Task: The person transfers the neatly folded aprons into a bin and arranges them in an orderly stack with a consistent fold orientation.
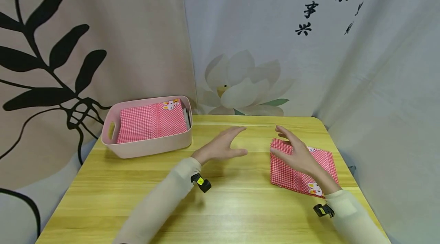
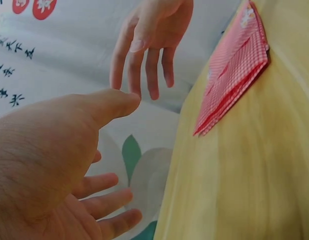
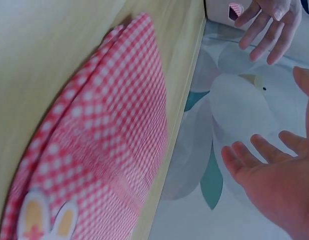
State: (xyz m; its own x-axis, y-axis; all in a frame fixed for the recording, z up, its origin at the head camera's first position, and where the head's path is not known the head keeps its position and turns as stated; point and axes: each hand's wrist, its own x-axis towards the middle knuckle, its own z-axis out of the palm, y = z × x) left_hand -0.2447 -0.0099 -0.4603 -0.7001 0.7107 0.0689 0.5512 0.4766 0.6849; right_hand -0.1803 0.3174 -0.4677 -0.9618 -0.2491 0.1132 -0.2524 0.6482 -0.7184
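On the right of the table lies a folded red-and-white checked cloth (image 1: 285, 171) with rabbit pictures on it. My right hand (image 1: 297, 154) hovers over this cloth, fingers spread and holding nothing. Across from it, my left hand (image 1: 223, 146) is in the air over the table's middle, thumb apart from the fingers, also holding nothing. The right wrist view shows the checked cloth (image 3: 109, 115) beside my right hand (image 3: 279, 170), with a gap between them. In the left wrist view, my left hand (image 2: 69, 165) has its fingers loosely extended.
A pink plastic basket (image 1: 154, 146) with handle holes stands at the table's back left. Inside it lies another folded checked cloth (image 1: 144, 122) with a rabbit picture. Printed curtains (image 1: 254, 7) hang behind the wooden table (image 1: 240, 213).
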